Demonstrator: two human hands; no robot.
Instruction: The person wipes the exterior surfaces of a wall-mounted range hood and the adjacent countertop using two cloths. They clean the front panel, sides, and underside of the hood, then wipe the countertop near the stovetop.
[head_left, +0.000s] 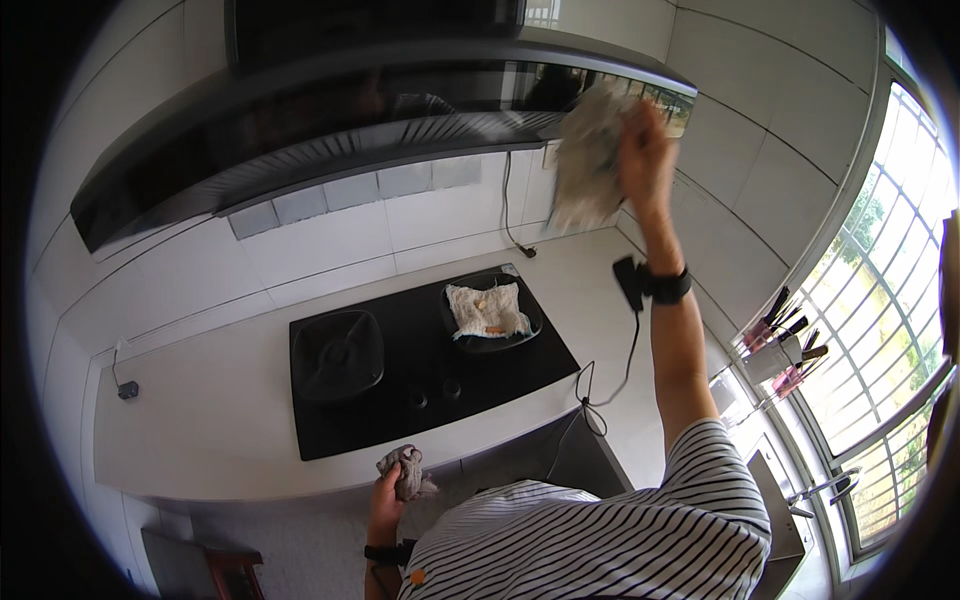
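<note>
Raised at the right end of a black range hood (360, 120), my right hand (646, 154) grips a pale cloth (592, 161), blurred by motion. The cloth overlaps the hood's front edge in view; whether it touches the surface I cannot tell. My left hand (386, 491) is low, before the counter's front edge, closed around a crumpled grey-brown rag (406, 472). Between the hands lies a black cooktop (420, 375) with two burners. A whitish cloth (480, 306) with small orange-brown patches is spread over the right burner; the left burner (339, 352) is uncovered.
A cable with a plug (528, 251) hangs down the tiled wall. Another cable (626, 375) runs from my right wristband across the counter (187, 420). Racks with knives and utensils (784, 349) stand by the barred window. A faucet (825, 484) is at lower right.
</note>
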